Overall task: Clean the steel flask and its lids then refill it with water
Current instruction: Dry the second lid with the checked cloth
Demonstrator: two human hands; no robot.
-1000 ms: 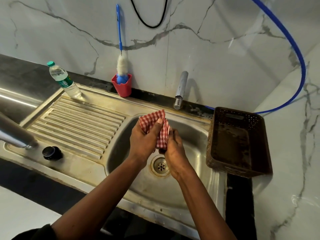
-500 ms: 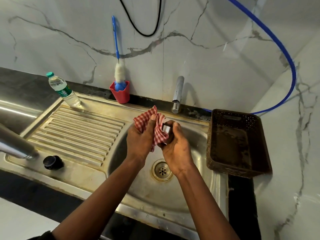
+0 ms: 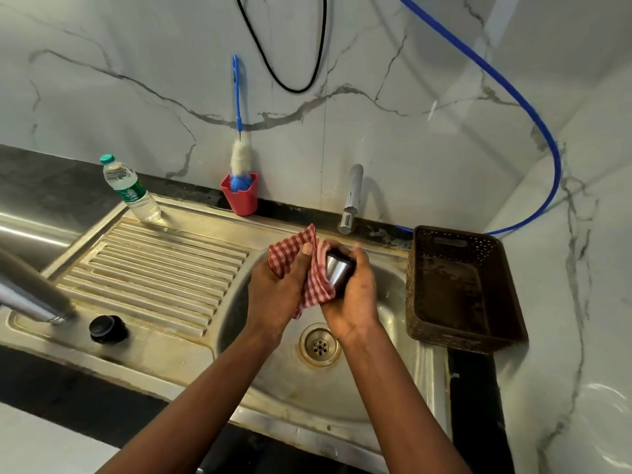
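Over the sink basin (image 3: 386, 398) my right hand (image 3: 355, 299) grips a steel cup-shaped lid (image 3: 337, 270) with a dark rim. My left hand (image 3: 277, 292) holds a red-and-white checked cloth (image 3: 316, 285) against the lid's side. The steel flask (image 3: 30, 292) lies on its side at the left edge of the drainboard, partly out of frame. A small black inner lid (image 3: 106, 328) sits on the drainboard just right of the flask's mouth.
A plastic water bottle (image 3: 131, 191) stands at the drainboard's back left. A red cup (image 3: 241, 200) holding a blue bottle brush (image 3: 239, 155) stands by the wall. The tap (image 3: 352, 200) is behind the basin, a brown plastic basket (image 3: 458, 289) to its right. The drain (image 3: 319, 344) lies below my hands.
Both hands have risen slightly over the basin. My right hand has turned the steel lid so more of its shiny side shows beside the cloth.
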